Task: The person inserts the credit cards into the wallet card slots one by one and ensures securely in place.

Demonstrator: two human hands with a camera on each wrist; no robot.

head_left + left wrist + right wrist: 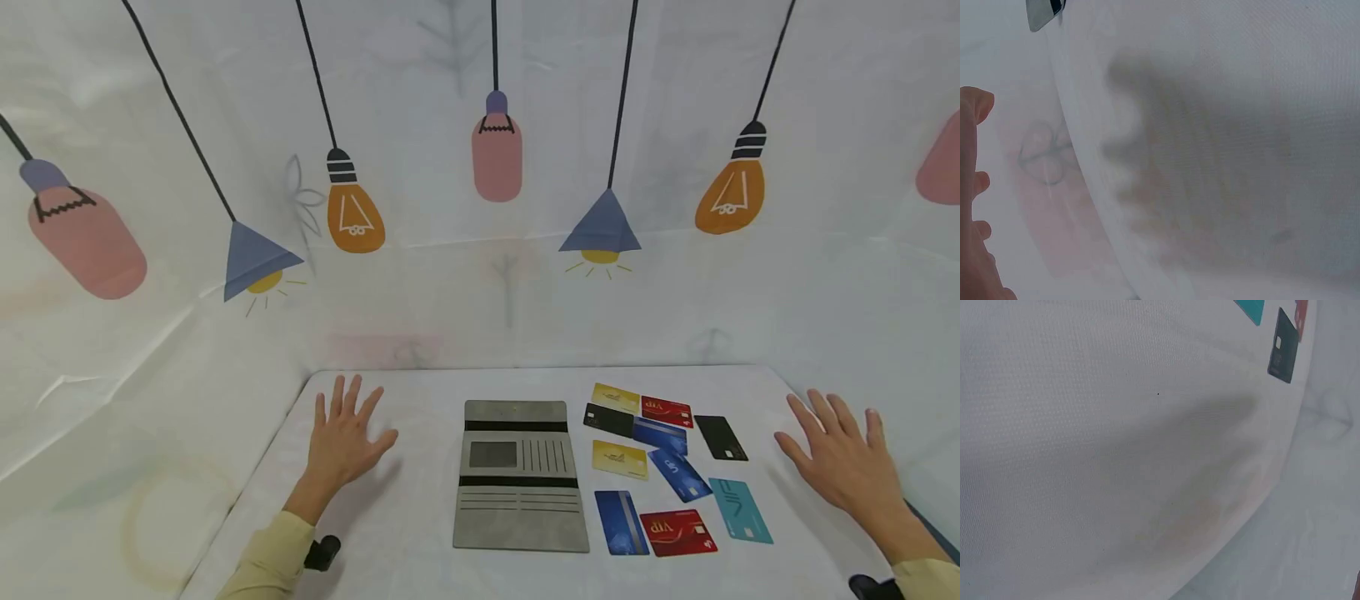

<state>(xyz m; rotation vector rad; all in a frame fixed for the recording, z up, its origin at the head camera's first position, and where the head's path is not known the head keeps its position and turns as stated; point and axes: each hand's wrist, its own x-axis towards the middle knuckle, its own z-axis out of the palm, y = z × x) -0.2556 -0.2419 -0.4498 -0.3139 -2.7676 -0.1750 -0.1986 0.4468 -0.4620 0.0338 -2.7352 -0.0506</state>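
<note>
The grey wallet (521, 477) lies open and flat on the white table (420, 517), midway between my 2 hands. Just to its right, the cards (660, 467) are spread face up: yellow, red, blue, black and 1 teal, some overlapping. My left hand (341, 442) is spread with its fingers straight, well apart from the wallet, gripping nothing. My right hand (843, 458) is spread the same way beyond the black card (720, 437) at the table's right edge. Whether my palms press the cloth or hover just above it, I cannot tell; the wrist views show mostly shadow.
</note>
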